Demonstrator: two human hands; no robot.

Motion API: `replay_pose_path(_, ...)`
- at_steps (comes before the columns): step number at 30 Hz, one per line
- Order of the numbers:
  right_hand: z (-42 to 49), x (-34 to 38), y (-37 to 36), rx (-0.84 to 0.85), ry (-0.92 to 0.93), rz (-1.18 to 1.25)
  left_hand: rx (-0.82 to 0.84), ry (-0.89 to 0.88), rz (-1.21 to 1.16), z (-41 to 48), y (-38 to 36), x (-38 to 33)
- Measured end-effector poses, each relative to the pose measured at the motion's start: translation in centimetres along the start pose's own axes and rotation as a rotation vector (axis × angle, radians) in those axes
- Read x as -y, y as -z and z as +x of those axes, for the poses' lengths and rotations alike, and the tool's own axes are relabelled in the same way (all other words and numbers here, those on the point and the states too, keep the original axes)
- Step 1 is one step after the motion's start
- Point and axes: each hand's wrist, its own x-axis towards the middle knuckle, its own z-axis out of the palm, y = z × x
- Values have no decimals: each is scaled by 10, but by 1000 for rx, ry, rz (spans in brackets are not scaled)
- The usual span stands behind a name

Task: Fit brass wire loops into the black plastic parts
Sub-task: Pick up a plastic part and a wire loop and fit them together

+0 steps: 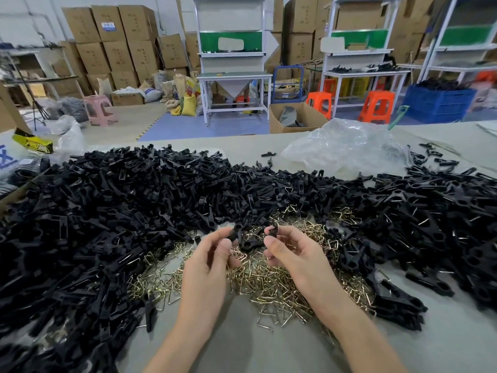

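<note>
The left hand [212, 254] and the right hand [287, 249] each pinch the black plastic parts [248, 242] with curled fingers, close together, above the brass wire loops [269, 281] heaped on the worktop [242, 345]. A big black pile [107, 211] surrounds them.

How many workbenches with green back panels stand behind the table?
3 workbenches: one at centre background, one right of it, one partly cut off at the right edge. More may lie outside the view.
</note>
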Motion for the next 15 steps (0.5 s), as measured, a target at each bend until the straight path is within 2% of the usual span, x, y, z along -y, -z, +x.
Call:
replay_pose_path(6, -2, 1, -4, 62, 55, -42, 190, 85, -316, -5, -8, -8)
replay_pose_path(15, -6, 5, -8, 58, 114, 8, 214, 309, -707, -1, -11, -11)
